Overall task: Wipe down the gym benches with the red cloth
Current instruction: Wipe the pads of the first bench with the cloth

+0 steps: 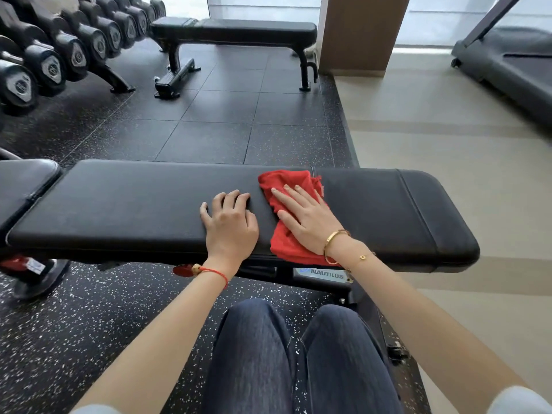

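A black padded gym bench (119,204) stretches across the view in front of my knees. The red cloth (288,182) lies crumpled on its pad, right of the middle, and hangs a little over the near edge. My right hand (304,219) presses flat on the cloth with straight fingers. Just left of the cloth, my left hand (231,225) rests on the bare pad, its fingers bent and holding nothing. A second black bench (239,29) stands farther back on the floor.
A rack of black dumbbells (59,49) fills the upper left. A brown pillar (361,31) rises behind the far bench. A treadmill (513,64) stands at the upper right on the light floor. Dark rubber tiles (209,124) lie between the two benches.
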{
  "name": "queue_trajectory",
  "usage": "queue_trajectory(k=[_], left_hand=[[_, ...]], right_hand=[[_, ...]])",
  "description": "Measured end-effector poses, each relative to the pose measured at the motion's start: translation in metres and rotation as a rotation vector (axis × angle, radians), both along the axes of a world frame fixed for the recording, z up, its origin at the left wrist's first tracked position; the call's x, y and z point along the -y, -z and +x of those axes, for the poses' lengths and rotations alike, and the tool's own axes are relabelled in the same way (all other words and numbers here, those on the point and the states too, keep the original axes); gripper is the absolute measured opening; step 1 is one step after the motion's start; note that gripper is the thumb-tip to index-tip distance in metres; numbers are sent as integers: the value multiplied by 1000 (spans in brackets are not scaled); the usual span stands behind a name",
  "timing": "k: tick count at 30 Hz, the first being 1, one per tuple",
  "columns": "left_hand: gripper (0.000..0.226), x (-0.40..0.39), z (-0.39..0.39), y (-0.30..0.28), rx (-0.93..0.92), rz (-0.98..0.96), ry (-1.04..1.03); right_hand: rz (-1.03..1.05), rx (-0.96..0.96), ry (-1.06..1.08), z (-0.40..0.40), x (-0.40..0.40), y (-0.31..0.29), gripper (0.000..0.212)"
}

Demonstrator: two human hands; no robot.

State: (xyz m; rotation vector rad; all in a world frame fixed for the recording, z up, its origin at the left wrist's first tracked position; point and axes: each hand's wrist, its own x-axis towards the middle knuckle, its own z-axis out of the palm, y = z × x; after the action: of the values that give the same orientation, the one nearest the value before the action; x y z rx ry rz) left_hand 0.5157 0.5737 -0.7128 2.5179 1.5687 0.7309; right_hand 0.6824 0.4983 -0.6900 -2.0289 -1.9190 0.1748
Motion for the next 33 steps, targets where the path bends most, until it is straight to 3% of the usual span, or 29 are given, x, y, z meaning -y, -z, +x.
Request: queue_trajectory(k=[4,8,13,22,33], left_hand=[[50,1,0,-1,-3,-10,3],[47,1,0,0,-16,-12,7],[44,2,1,0,-16,-13,3],[43,3,1,-2,-33,-17,0],[48,1,1,2,4,12,-23]], right_hand=[[146,-109,217,10,12,-6,55],[4,-29,442,15,24,0,70],[-7,-158,445,10,25,2,74],[278,-347,341,-9,18,-6,34],[394,-535,344,-2,5,-2,38]])
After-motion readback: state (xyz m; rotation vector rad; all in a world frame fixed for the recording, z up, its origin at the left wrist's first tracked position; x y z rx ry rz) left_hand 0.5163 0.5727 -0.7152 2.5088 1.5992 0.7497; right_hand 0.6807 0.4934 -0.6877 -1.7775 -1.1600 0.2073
